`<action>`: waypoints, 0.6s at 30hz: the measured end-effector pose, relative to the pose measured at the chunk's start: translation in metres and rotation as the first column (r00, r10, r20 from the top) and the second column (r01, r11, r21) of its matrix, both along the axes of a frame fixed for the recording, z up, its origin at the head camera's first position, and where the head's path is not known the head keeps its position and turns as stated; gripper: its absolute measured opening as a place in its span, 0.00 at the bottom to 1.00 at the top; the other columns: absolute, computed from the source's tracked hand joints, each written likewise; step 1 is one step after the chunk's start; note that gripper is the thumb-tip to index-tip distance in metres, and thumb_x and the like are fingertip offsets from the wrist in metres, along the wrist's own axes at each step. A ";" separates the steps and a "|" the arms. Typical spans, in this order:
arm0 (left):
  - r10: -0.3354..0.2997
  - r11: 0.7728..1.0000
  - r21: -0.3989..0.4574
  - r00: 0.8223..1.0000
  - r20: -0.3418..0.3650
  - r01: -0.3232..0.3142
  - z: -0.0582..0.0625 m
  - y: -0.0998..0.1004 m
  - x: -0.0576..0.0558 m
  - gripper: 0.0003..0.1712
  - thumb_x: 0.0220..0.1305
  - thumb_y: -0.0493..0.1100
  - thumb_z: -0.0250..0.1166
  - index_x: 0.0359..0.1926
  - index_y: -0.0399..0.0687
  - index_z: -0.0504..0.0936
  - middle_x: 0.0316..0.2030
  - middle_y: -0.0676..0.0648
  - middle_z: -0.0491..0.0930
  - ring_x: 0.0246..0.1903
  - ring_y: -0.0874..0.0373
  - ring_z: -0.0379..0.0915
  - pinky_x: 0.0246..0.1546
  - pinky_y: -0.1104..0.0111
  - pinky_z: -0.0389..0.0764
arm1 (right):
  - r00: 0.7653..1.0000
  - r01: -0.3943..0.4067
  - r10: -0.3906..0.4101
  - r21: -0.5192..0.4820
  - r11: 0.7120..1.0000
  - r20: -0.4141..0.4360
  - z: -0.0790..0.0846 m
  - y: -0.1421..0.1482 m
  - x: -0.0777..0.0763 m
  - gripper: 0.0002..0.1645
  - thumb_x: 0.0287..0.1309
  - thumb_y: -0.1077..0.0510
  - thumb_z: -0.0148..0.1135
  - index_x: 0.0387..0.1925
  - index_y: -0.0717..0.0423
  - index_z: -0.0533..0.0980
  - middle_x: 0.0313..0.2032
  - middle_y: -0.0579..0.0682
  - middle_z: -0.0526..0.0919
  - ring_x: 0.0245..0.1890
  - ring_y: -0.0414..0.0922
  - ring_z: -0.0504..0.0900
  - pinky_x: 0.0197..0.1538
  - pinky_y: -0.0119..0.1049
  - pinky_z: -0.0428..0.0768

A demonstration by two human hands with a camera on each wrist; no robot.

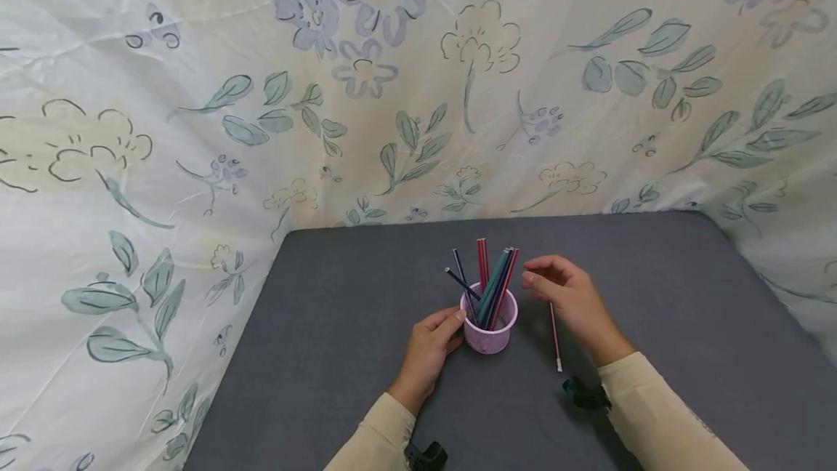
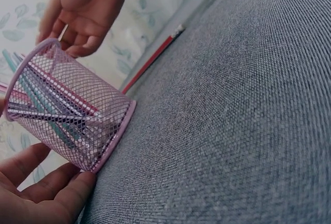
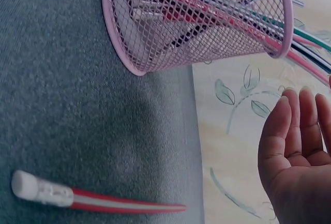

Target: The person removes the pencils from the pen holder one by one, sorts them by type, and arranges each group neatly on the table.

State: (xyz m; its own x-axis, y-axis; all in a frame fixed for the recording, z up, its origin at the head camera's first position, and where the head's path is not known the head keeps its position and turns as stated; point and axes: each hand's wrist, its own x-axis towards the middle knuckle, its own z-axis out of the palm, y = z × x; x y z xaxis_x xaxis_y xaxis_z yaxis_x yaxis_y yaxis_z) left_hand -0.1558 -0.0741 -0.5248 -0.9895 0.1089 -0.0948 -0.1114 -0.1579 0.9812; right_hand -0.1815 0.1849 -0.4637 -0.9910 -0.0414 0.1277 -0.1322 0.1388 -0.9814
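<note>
A pink mesh pencil cup [image 1: 487,341] stands upright on the table, holding several red, dark blue and green pencils [image 1: 495,289] that lean different ways. My left hand [image 1: 426,351] grips the cup's left side, thumb at the rim; in the left wrist view its fingers [image 2: 77,190] meet the mesh near the base. My right hand [image 1: 578,304] is held in the air just right of the cup, fingers loosely bent and nothing between them. Under it, a red-and-white striped pencil [image 1: 556,340] lies on the table, its white eraser end [image 3: 26,185] toward me.
A dark grey cloth [image 1: 340,325] covers the table. Pale floral fabric [image 1: 418,93] hangs behind the table and along its sides. A dark wrist camera [image 1: 586,394] sits under the right sleeve, and another [image 1: 426,456] by the left sleeve.
</note>
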 end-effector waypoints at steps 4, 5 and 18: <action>-0.006 1.000 -0.003 1.000 -0.005 0.006 -0.001 0.000 -0.001 0.22 0.78 0.46 0.69 0.61 0.32 0.87 0.60 0.39 0.85 0.61 0.49 0.81 0.61 0.48 0.82 | 1.000 0.005 -0.005 -0.002 1.000 -0.005 -0.001 -0.005 -0.003 0.22 0.78 0.56 0.68 0.60 0.69 0.78 0.52 0.64 0.83 0.48 0.51 0.87 0.50 0.37 0.87; -0.006 1.000 -0.005 1.000 -0.004 0.006 -0.001 0.000 -0.001 0.22 0.78 0.46 0.69 0.61 0.33 0.87 0.60 0.39 0.85 0.61 0.49 0.81 0.61 0.49 0.82 | 1.000 0.008 -0.008 -0.004 1.000 -0.002 -0.002 -0.006 -0.004 0.22 0.78 0.56 0.68 0.60 0.70 0.77 0.52 0.64 0.83 0.47 0.51 0.86 0.50 0.37 0.87; 0.002 1.000 0.002 1.000 -0.003 -0.002 0.001 0.001 -0.001 0.21 0.78 0.46 0.69 0.60 0.33 0.88 0.59 0.40 0.86 0.60 0.49 0.81 0.61 0.49 0.82 | 1.000 0.014 -0.013 -0.069 0.998 0.016 -0.003 -0.018 -0.013 0.20 0.77 0.58 0.69 0.59 0.69 0.77 0.52 0.65 0.83 0.47 0.51 0.88 0.51 0.39 0.88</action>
